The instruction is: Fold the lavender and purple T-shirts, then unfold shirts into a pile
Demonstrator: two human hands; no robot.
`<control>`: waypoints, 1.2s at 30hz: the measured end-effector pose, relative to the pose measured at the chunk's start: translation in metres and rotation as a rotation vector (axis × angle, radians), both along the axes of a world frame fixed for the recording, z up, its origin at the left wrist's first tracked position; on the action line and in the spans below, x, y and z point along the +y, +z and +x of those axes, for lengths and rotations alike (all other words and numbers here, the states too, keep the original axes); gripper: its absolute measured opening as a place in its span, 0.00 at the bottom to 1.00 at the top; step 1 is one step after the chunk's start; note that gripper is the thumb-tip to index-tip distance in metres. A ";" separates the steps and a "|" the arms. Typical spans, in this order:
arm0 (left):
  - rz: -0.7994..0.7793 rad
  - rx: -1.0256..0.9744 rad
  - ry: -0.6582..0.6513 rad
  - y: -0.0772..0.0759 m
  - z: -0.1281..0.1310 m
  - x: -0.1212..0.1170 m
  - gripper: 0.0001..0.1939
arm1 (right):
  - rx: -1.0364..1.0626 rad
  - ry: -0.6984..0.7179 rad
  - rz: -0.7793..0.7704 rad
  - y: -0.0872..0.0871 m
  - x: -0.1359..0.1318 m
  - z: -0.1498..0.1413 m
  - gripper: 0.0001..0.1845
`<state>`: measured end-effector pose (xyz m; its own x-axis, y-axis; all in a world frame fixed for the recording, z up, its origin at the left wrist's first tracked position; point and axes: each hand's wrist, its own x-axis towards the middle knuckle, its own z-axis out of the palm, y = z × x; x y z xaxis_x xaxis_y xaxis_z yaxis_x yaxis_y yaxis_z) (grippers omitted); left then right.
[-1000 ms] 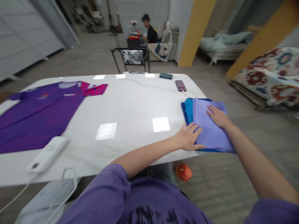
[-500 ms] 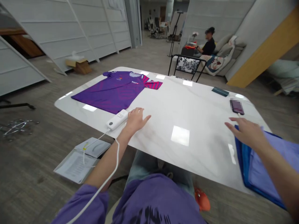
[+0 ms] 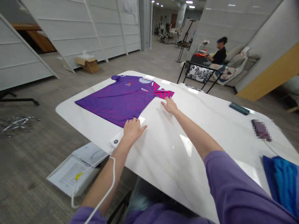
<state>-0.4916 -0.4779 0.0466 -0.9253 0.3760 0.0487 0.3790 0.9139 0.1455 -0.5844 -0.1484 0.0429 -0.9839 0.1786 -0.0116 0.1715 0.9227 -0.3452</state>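
Observation:
A purple jersey (image 3: 119, 99) with a pink striped sleeve lies flat on the far left of the white table (image 3: 210, 130). My left hand (image 3: 133, 129) is open, fingers flat, over a white power bank (image 3: 116, 140) and touching the jersey's near hem. My right hand (image 3: 170, 105) is stretched out open, its fingertips at the pink sleeve. A stack of folded blue cloths (image 3: 281, 180) sits at the table's near right edge, away from both hands.
A phone (image 3: 261, 130) and a dark case (image 3: 239, 108) lie on the table's right side. A white cable runs from the power bank over my left arm. Papers (image 3: 74, 168) lie on the floor. A black chair (image 3: 198, 73) stands behind the table; a person sits far back.
My view swung left from the blue stack. Both hands left the folded cloths and crossed the table: the left to the jersey's hem, the right to its pink sleeve.

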 end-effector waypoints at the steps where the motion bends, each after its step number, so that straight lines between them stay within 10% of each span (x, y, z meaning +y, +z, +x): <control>1: -0.003 -0.002 -0.024 0.001 -0.001 0.000 0.27 | -0.003 -0.017 0.012 -0.002 -0.001 -0.020 0.45; 5: -0.003 -0.012 -0.092 0.002 -0.002 0.008 0.27 | -0.081 -0.044 0.082 -0.015 0.017 -0.056 0.41; 9: 0.002 -0.037 -0.175 0.000 0.009 0.033 0.24 | -0.064 -0.073 0.104 -0.024 0.062 -0.034 0.37; 15: 0.066 -0.086 -0.375 -0.001 0.078 0.101 0.23 | -0.084 -0.224 0.127 -0.016 0.149 0.067 0.35; 24: 0.089 -0.272 -0.703 -0.002 0.264 0.199 0.32 | -0.157 -0.475 0.182 -0.022 0.285 0.271 0.37; 30: 0.145 -0.473 -0.949 0.001 0.365 0.242 0.43 | -0.270 -0.587 0.219 -0.010 0.343 0.357 0.37; 36: 0.419 -0.544 -1.138 0.019 0.355 0.235 0.39 | -0.278 -0.616 0.217 0.013 0.331 0.400 0.39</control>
